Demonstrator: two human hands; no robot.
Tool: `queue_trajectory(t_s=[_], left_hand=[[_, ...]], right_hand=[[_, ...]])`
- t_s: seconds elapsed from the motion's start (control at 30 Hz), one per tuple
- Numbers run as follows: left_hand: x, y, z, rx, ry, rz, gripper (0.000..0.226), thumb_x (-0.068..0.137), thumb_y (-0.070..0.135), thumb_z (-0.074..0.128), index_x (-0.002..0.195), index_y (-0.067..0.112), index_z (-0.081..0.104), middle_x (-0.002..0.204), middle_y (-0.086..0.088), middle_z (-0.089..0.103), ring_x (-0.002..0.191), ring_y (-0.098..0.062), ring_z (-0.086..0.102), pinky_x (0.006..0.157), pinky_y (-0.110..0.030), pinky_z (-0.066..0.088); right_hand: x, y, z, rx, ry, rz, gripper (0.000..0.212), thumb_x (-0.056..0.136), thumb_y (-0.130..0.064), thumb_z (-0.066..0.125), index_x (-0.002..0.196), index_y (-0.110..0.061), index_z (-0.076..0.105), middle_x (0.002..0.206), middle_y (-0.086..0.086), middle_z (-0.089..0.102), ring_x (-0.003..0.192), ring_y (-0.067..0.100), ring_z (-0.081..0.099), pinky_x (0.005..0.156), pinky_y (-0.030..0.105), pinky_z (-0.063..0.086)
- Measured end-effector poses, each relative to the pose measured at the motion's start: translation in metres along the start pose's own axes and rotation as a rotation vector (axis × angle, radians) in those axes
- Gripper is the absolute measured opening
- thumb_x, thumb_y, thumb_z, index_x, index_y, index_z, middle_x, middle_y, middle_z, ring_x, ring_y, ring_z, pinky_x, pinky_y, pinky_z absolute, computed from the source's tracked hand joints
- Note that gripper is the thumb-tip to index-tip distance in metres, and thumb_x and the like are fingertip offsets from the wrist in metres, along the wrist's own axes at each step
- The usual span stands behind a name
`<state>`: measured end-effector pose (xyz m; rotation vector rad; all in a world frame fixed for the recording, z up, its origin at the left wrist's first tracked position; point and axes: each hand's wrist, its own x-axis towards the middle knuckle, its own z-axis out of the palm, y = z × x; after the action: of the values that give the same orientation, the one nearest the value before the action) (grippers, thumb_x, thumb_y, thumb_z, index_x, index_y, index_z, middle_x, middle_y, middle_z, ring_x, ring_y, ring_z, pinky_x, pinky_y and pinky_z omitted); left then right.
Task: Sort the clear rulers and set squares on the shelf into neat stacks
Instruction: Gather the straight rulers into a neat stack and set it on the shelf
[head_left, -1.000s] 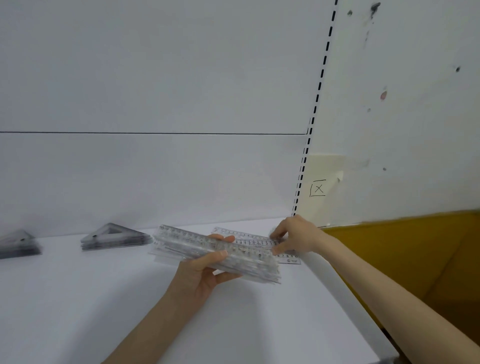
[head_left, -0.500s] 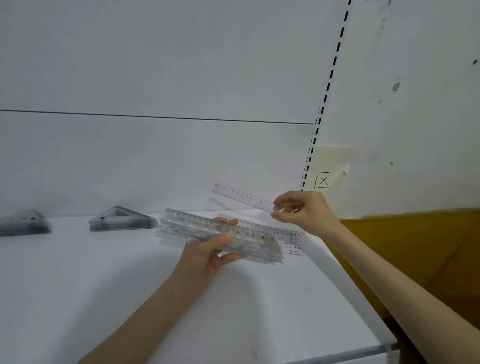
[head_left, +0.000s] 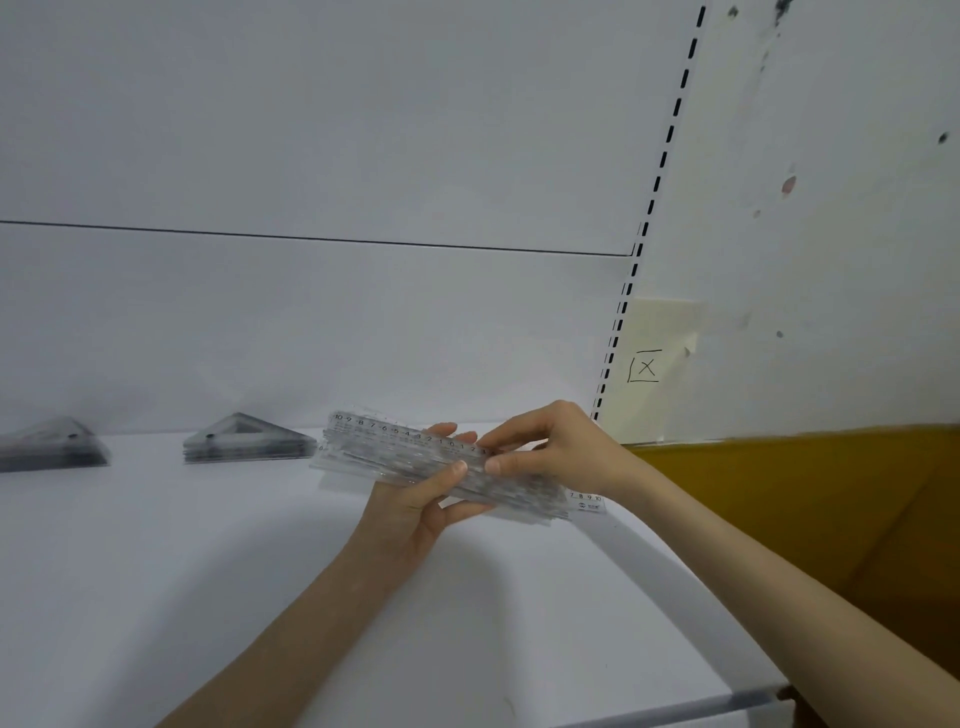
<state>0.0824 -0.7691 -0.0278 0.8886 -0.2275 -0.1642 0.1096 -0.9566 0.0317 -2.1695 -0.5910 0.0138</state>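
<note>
Fingertips (head_left: 511, 444) of the right hand (head_left: 563, 449) are pinching a clear ruler (head_left: 384, 429) that half a second back was up in the air. Now it's laid flat on top of the ruler bundle (head_left: 410, 460), which the left hand (head_left: 415, 506) grips from underneath. So the stack's one ruler bigger. Just below the right fingers a spare ruler (head_left: 589, 503) lies on the shelf (head_left: 208, 571), probably next. Both set square stacks (head_left: 249, 442) sit well left of the left fingers.
</note>
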Motion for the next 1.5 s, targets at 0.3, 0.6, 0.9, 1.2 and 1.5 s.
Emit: queue_trajectory(t_s=[0.3, 0.6, 0.9, 1.2, 1.5], left_hand=[[0.004, 0.002, 0.001, 0.032, -0.069, 0.059, 0.031, 0.078, -0.002, 0.061, 0.104, 0.015, 0.060, 0.109, -0.008, 0.068, 0.102, -0.031, 0.066, 0.078, -0.051, 0.055], [0.006, 0.008, -0.010, 0.085, -0.097, 0.063, 0.052, 0.046, 0.027, 0.095, 0.091, 0.019, 0.070, 0.111, -0.007, 0.067, 0.106, -0.025, 0.065, 0.075, -0.048, 0.055], [0.009, 0.006, -0.014, 0.137, -0.111, 0.059, 0.054, 0.048, 0.026, 0.095, 0.095, 0.018, 0.069, 0.113, -0.010, 0.066, 0.110, -0.030, 0.061, 0.079, -0.054, 0.053], [0.007, 0.006, -0.012, 0.147, -0.131, 0.063, 0.049, 0.051, 0.026, 0.093, 0.094, 0.020, 0.070, 0.112, -0.009, 0.066, 0.108, -0.026, 0.063, 0.077, -0.051, 0.054], [0.005, 0.005, -0.012, 0.140, -0.143, 0.051, 0.049, 0.053, 0.023, 0.092, 0.096, 0.018, 0.069, 0.113, -0.010, 0.065, 0.111, -0.024, 0.062, 0.079, -0.054, 0.053]], right_hand=[[-0.003, 0.001, 0.003, -0.179, -0.016, -0.025, 0.044, 0.068, -0.019, 0.086, 0.108, -0.023, 0.068, 0.104, -0.010, 0.071, 0.070, -0.007, 0.058, 0.066, 0.008, 0.040], [-0.003, 0.014, -0.017, 0.003, 0.142, 0.036, 0.030, 0.088, -0.027, 0.070, 0.116, -0.020, 0.068, 0.108, -0.006, 0.072, 0.100, 0.001, 0.066, 0.090, 0.020, 0.051], [-0.009, 0.071, -0.024, -0.483, -0.032, 0.319, 0.040, 0.075, -0.033, 0.080, 0.111, -0.019, 0.070, 0.108, -0.002, 0.066, 0.099, 0.016, 0.061, 0.090, 0.030, 0.049], [-0.006, 0.077, -0.023, -0.415, 0.012, 0.248, 0.028, 0.075, -0.015, 0.076, 0.102, -0.019, 0.067, 0.092, -0.007, 0.068, 0.087, 0.010, 0.066, 0.078, 0.022, 0.051], [-0.005, 0.073, -0.025, -0.456, -0.019, 0.232, 0.033, 0.073, -0.015, 0.075, 0.105, -0.017, 0.068, 0.095, 0.000, 0.057, 0.086, 0.017, 0.057, 0.078, 0.029, 0.049]])
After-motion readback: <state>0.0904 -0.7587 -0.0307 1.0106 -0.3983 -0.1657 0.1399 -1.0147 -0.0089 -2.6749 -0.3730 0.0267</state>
